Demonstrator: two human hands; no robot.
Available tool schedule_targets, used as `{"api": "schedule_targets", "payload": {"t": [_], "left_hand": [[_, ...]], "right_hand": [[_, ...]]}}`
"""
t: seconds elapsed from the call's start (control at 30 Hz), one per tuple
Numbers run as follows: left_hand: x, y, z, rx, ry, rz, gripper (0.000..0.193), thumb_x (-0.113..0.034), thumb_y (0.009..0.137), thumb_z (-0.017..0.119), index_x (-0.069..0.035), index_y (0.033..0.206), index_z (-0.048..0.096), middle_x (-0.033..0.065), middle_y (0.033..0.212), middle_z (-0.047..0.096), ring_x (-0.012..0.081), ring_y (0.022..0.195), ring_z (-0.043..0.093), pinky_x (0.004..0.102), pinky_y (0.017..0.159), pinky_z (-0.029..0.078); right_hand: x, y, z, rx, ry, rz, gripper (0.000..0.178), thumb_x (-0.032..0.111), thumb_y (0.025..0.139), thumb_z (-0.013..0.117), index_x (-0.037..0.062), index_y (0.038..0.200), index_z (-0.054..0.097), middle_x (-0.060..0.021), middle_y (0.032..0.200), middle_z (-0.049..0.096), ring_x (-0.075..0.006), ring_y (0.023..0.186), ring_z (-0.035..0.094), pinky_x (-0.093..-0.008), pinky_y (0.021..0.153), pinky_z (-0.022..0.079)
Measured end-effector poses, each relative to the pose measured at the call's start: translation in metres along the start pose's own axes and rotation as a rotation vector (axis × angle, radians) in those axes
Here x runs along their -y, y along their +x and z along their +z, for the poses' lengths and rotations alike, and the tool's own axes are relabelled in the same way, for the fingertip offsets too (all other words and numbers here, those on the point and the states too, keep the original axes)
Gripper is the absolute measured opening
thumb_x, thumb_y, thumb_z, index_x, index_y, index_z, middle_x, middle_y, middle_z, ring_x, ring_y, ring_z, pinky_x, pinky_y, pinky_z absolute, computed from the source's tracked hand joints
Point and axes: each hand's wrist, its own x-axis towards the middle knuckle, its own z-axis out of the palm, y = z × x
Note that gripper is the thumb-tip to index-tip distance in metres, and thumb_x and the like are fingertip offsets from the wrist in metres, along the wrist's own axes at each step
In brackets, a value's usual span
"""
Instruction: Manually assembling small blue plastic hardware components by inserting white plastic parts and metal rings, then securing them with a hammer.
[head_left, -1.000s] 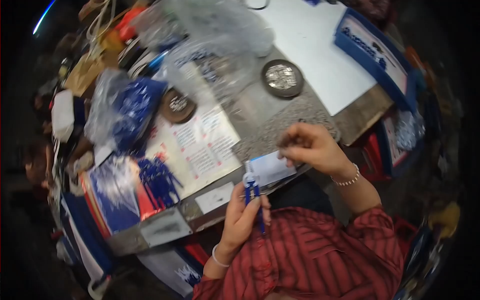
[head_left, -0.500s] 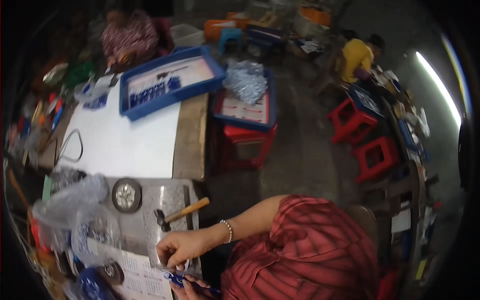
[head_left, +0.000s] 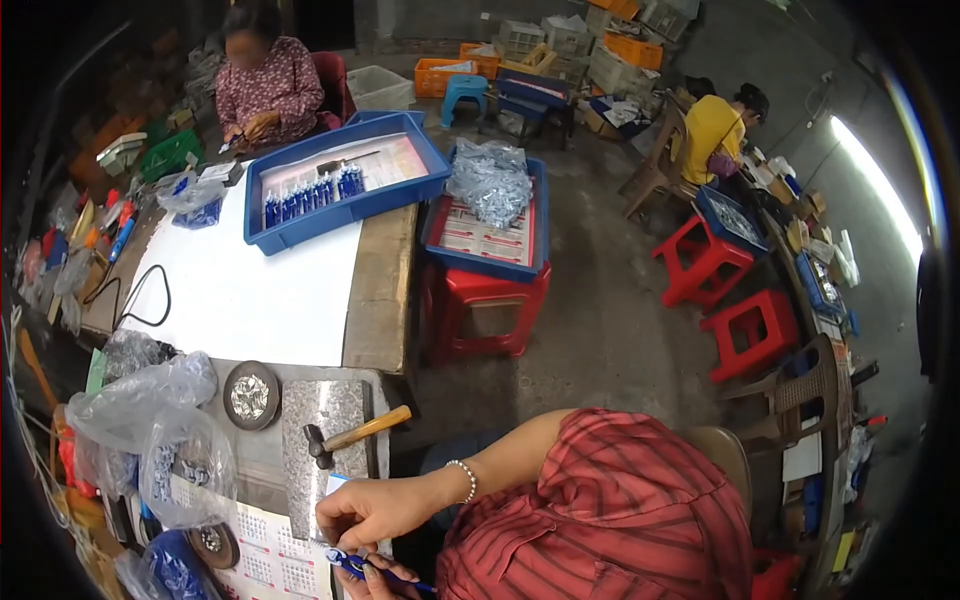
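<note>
My left hand (head_left: 372,582), at the lower edge, is closed around a slim blue handle-shaped piece (head_left: 350,566) with a pale mark near its end. Just above it, my right hand (head_left: 375,512), with a beaded bracelet at the wrist, has its fingers pinched together close to that end. Whatever is between those fingertips is too small to make out. Beyond my right hand, a hammer (head_left: 365,428) with a wooden handle rests on a grey speckled block (head_left: 300,420). A round dish (head_left: 252,394) of small silvery parts stands to the left of the block.
Clear plastic bags (head_left: 150,400), a second round dish (head_left: 215,545) and a printed calendar sheet (head_left: 285,560) lie at left. A blue tray (head_left: 345,218) with upright blue pieces stands on the white-covered table (head_left: 300,300). Red stools (head_left: 490,310) stand on the floor. Two people sit farther off.
The view has steadied from blur and shifted slightly. Both hands stay together at the blue piece, with the right fingers still pinched near its end.
</note>
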Motion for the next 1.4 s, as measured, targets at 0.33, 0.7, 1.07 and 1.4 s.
{"api": "schedule_targets", "payload": {"t": [0.33,0.7,1.07,1.4], "left_hand": [[0.011,-0.013,-0.020,-0.094,-0.196,-0.096,0.017,-0.003,0.090,0.047,-0.001,0.105,0.043,0.0084,0.074,0.055,0.0141,0.056,0.054,0.0260,0.051,0.047],[0.015,-0.021,-0.025,-0.006,-0.376,0.007,0.031,-0.005,0.094,0.043,-0.003,0.124,0.033,0.0121,0.089,0.054,0.0164,0.067,0.055,0.0282,0.061,0.049],[0.014,-0.014,-0.049,0.045,-0.434,0.026,0.041,-0.007,0.094,0.044,-0.004,0.132,0.027,0.0128,0.090,0.053,0.0166,0.068,0.055,0.0285,0.060,0.049],[0.014,-0.037,-0.082,-0.210,-0.391,0.124,0.043,-0.009,0.094,0.045,-0.002,0.133,0.029,0.0116,0.087,0.053,0.0171,0.063,0.055,0.0273,0.057,0.049]], "right_hand": [[0.151,-0.045,0.051,0.090,-1.047,-1.038,0.014,0.011,0.082,0.059,-0.0029,0.083,0.058,-0.0207,0.080,0.058,-0.0216,0.054,0.053,-0.0322,0.045,0.046],[0.097,0.015,0.092,0.215,-1.094,-1.263,0.017,0.008,0.070,0.056,-0.0087,0.068,0.053,-0.0132,0.068,0.053,-0.0187,0.051,0.048,-0.0273,0.044,0.038],[0.110,0.033,0.129,0.619,-0.997,-0.664,0.020,0.011,0.068,0.057,-0.0025,0.060,0.045,-0.0072,0.059,0.041,-0.0179,0.051,0.043,-0.0307,0.049,0.042],[0.016,0.092,0.078,0.573,-0.714,-0.134,0.012,0.002,0.077,0.066,0.0036,0.088,0.062,-0.0086,0.078,0.062,-0.0190,0.064,0.063,-0.0274,0.056,0.048]]}}
